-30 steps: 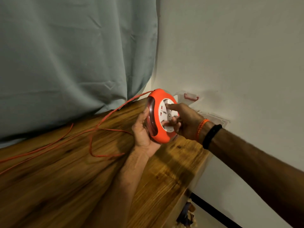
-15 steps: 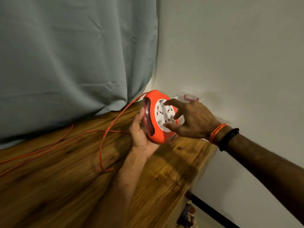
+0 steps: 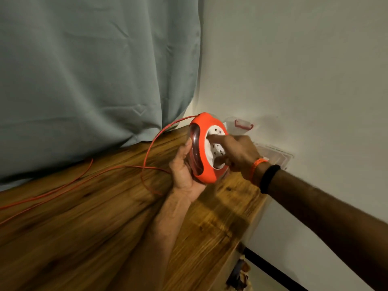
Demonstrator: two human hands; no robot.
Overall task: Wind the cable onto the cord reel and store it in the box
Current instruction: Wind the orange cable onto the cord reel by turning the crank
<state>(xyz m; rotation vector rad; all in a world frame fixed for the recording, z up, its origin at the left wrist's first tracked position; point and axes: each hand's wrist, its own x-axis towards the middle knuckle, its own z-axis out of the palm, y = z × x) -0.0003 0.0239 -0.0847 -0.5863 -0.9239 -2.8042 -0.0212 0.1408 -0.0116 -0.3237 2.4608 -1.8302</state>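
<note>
Two hands (image 3: 184,171) hold round glossy orange cord reel (image 3: 202,148).

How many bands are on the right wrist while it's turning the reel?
2, side by side on the right wrist: an orange band nearer the hand, and a black band just behind it, toward the forearm. The wrist's underside is hidden, so more can't be ruled out.

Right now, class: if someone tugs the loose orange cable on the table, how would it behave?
The cable is probably floppy: it lies in slack curves and loops. It likely slides easily on the table, being thin. It may snag where its loops cross.
</note>
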